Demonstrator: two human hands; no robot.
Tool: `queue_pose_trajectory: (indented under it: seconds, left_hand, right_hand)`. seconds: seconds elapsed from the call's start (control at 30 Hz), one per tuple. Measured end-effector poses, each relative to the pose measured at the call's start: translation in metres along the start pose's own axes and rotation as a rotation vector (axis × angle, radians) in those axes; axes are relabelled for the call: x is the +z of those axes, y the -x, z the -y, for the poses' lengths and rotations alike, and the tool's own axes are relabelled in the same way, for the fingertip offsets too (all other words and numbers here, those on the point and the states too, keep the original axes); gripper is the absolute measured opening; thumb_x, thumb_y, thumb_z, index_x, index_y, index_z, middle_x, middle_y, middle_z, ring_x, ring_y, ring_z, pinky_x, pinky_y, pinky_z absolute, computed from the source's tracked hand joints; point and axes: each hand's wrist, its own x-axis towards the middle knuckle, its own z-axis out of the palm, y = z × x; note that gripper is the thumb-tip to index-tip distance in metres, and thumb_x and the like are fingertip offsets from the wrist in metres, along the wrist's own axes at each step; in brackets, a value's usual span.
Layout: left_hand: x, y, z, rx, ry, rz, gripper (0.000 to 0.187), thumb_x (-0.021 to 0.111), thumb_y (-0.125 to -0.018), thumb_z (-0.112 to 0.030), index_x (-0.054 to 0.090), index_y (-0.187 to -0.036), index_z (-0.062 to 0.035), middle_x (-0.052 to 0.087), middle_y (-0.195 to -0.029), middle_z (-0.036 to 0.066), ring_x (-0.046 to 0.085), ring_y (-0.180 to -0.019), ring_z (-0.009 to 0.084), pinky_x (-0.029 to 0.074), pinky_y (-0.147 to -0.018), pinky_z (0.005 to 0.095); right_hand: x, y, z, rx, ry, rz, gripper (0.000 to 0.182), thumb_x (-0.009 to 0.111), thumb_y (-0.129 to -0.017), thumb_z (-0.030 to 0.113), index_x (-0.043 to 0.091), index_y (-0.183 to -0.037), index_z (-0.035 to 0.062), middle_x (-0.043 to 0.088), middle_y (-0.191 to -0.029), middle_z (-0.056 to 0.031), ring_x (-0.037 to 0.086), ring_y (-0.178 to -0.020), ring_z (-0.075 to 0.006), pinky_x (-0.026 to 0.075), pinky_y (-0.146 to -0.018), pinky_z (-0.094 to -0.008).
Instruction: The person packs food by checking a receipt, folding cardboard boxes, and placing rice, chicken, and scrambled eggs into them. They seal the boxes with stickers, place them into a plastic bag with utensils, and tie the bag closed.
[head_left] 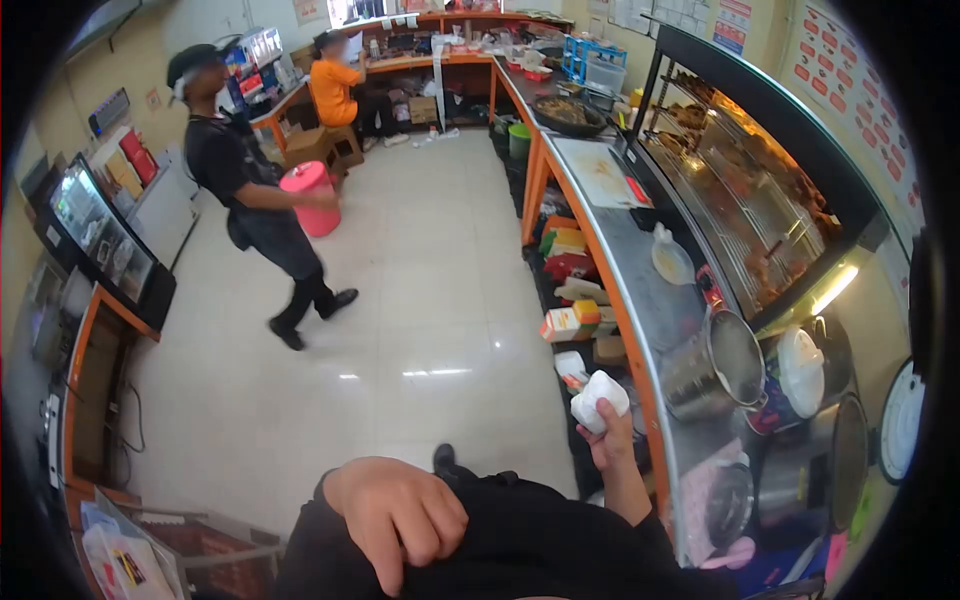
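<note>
A small white object [600, 400], perhaps a packet or a folded cloth, is held in my right hand [612, 440] beside the counter's front edge. My fingers are wrapped round its lower side. My left hand [398, 510] rests in front of my dark clothing at the bottom of the view, with its fingers bent downward. Whether anything lies under those fingers is hidden. Right of the held object, a large steel pot [700, 372] stands on the metal counter [640, 262].
A person [245, 165] carries a pink bucket [318, 205] at the left. Another person in orange [335, 92] sits at the back. A heated display case [740, 180] lines the right side. Cartons [572, 322] sit below the counter. A crate [215, 550] stands at the lower left.
</note>
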Motion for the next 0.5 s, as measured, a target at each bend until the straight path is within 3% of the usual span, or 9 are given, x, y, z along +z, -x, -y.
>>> queue_pose_trajectory:
  seconds: [0.07,0.1,0.13,0.23,0.3,0.4,0.43,0.47,0.5]
  left_hand:
    - [-0.048,0.035,0.009,0.168,0.249,-0.163,0.008,0.056,-0.093,-0.017,0.062,-0.093,-0.0116,0.048,-0.079,0.007,0.049,-0.07,0.0287,0.043,-0.062,0.0426]
    - [-0.048,0.061,0.027,0.245,0.45,-0.582,0.017,0.055,-0.093,-0.021,0.06,-0.088,-0.0057,0.051,-0.081,0.008,0.05,-0.075,0.0294,0.043,-0.065,0.0389]
    - [-0.056,0.071,0.017,-0.048,0.399,-1.039,0.016,0.056,-0.092,-0.022,0.057,-0.09,-0.0058,0.053,-0.085,0.009,0.05,-0.08,0.0272,0.044,-0.067,0.0382]
    - [-0.145,0.157,0.039,-0.781,0.39,-0.967,0.044,0.05,-0.095,-0.031,0.048,-0.125,0.001,0.058,-0.104,0.013,0.057,-0.098,0.0236,0.045,-0.09,0.0347]
    - [-0.164,0.167,0.048,-0.638,0.644,-1.185,0.056,0.043,-0.098,-0.034,0.037,-0.14,0.0017,0.058,-0.107,0.013,0.057,-0.102,0.0236,0.044,-0.095,0.0357]
    - [-0.26,0.177,0.039,-0.349,0.806,-1.188,0.064,0.037,-0.099,-0.038,0.022,-0.148,0.0007,0.059,-0.11,0.013,0.058,-0.103,0.0237,0.045,-0.094,0.0377]
    - [-0.303,0.196,0.044,-0.282,0.804,-1.075,0.061,0.036,-0.1,-0.038,0.026,-0.146,0.0007,0.058,-0.117,0.013,0.058,-0.104,0.0235,0.046,-0.092,0.0388]
    - [-0.349,0.209,0.046,-0.231,0.881,-1.085,0.056,0.037,-0.1,-0.034,0.03,-0.144,0.0,0.058,-0.12,0.013,0.06,-0.102,0.0245,0.048,-0.089,0.0393]
    - [-0.393,0.219,0.042,-0.294,0.662,-1.186,0.052,0.038,-0.099,-0.03,0.034,-0.142,-0.0008,0.059,-0.118,0.013,0.062,-0.097,0.0228,0.05,-0.085,0.0378]
  right_hand:
    - [0.043,-0.042,-0.019,-0.038,-0.013,0.031,0.045,0.072,-0.082,0.029,0.054,-0.121,0.0168,0.064,-0.104,-0.0022,0.065,-0.089,-0.0184,0.056,-0.059,-0.0333]
    - [0.057,-0.066,-0.027,-0.002,-0.051,0.02,0.045,0.071,-0.082,0.03,0.054,-0.122,0.0173,0.063,-0.104,-0.0019,0.065,-0.089,-0.0189,0.056,-0.06,-0.0349]
    - [0.065,-0.09,-0.038,0.039,-0.081,0.009,0.045,0.071,-0.082,0.032,0.053,-0.122,0.0179,0.063,-0.104,-0.0017,0.064,-0.089,-0.0193,0.055,-0.062,-0.0365]
    - [0.088,-0.154,-0.047,0.114,-0.143,-0.012,0.045,0.067,-0.084,0.04,0.053,-0.121,0.0189,0.063,-0.103,-0.0019,0.064,-0.092,-0.0218,0.055,-0.069,-0.043]
    - [0.101,-0.184,-0.036,0.106,-0.202,-0.04,0.045,0.066,-0.085,0.042,0.054,-0.121,0.0188,0.063,-0.103,-0.0024,0.063,-0.092,-0.0224,0.055,-0.072,-0.0447]
    - [0.079,-0.251,-0.031,0.055,-0.179,-0.144,0.046,0.066,-0.085,0.043,0.053,-0.122,0.0197,0.063,-0.105,-0.0028,0.062,-0.095,-0.0225,0.054,-0.071,-0.0463]
    - [0.084,-0.269,-0.02,0.052,-0.149,-0.255,0.045,0.065,-0.085,0.039,0.053,-0.122,0.0185,0.062,-0.106,-0.0037,0.061,-0.095,-0.0236,0.053,-0.072,-0.0453]
    - [0.083,-0.3,-0.011,0.057,-0.104,-0.256,0.045,0.065,-0.084,0.037,0.053,-0.123,0.0176,0.062,-0.107,-0.0051,0.061,-0.095,-0.0243,0.052,-0.073,-0.045]
    - [0.082,-0.328,-0.003,0.07,-0.056,-0.262,0.046,0.064,-0.084,0.034,0.052,-0.125,0.0167,0.061,-0.108,-0.0064,0.061,-0.095,-0.0249,0.052,-0.074,-0.0447]
